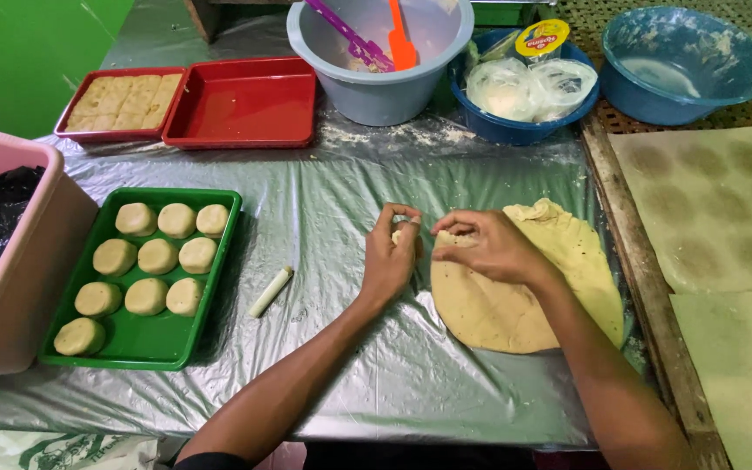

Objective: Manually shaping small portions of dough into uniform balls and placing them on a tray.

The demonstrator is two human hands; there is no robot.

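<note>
A small pale lump of dough (399,233) is pinched between the left hand (391,257) and right hand (485,248). A flat, yellowish dough sheet (515,296) with ragged edges is spread at 4 o'clock beneath the right hand.

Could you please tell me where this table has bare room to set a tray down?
The bare foil between the green tray and the dough sheet is free, apart from a small white stick, as is the near edge. The far side is crowded with red trays and bowls.
</note>
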